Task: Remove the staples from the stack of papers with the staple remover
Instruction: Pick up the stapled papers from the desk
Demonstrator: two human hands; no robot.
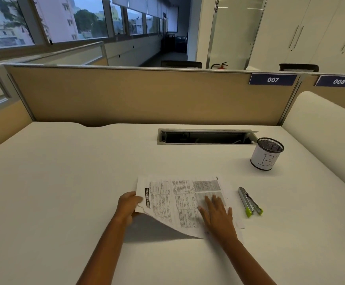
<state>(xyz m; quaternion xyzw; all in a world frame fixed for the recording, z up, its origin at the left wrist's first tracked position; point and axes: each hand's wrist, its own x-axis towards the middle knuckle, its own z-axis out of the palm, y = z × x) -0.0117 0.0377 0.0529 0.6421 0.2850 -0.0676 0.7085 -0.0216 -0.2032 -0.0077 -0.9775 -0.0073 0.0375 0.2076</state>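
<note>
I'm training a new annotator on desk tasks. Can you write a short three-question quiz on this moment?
1. True or false: the right hand holds the staple remover.
2. Which hand lifts a corner of the stack of papers? A) left hand B) right hand C) neither
3. Fill in: the letter written on the mesh cup is ___.

Key:
1. False. It presses flat on the papers, and the remover lies untouched on the desk to their right.
2. A
3. B
</note>
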